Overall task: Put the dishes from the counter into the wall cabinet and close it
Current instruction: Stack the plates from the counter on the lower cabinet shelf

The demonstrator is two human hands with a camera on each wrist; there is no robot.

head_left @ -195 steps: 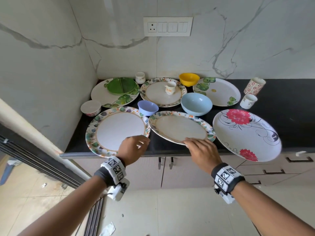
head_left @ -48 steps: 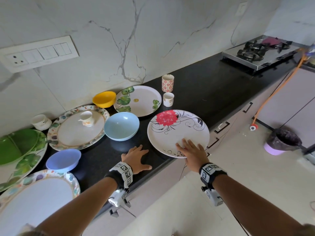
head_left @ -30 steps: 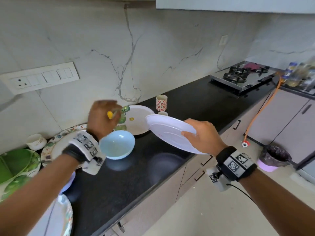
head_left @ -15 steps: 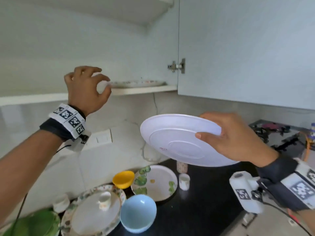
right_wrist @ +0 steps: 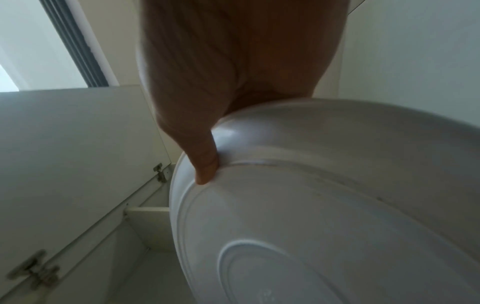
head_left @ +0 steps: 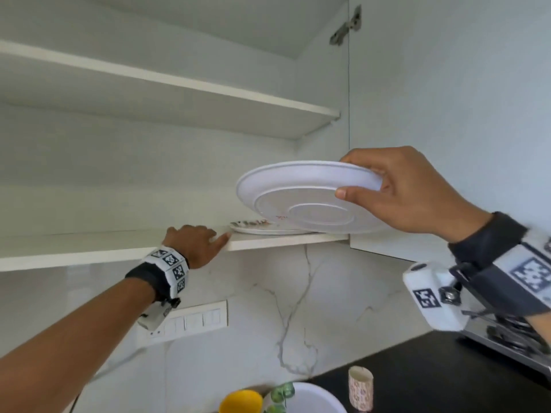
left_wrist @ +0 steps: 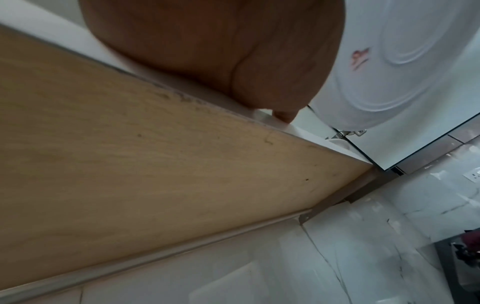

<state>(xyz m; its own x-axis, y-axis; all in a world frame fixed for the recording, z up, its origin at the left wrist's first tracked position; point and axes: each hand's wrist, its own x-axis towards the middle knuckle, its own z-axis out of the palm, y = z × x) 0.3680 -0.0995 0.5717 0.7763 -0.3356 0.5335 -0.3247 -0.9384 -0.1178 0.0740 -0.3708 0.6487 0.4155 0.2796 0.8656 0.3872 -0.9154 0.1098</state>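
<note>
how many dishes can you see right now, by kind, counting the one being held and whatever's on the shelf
Plates: 3, the white plate held in the right hand, the patterned plate on the bottom shelf, and the leaf plate on the counter
Bowls: 1, the yellow bowl
Cups: 1, the patterned cup
Total: 5

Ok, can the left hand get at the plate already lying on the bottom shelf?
Probably yes. The left hand rests on the shelf edge just beside the patterned plate, nothing between them. The white plate in the right hand hangs above it, though.
</note>
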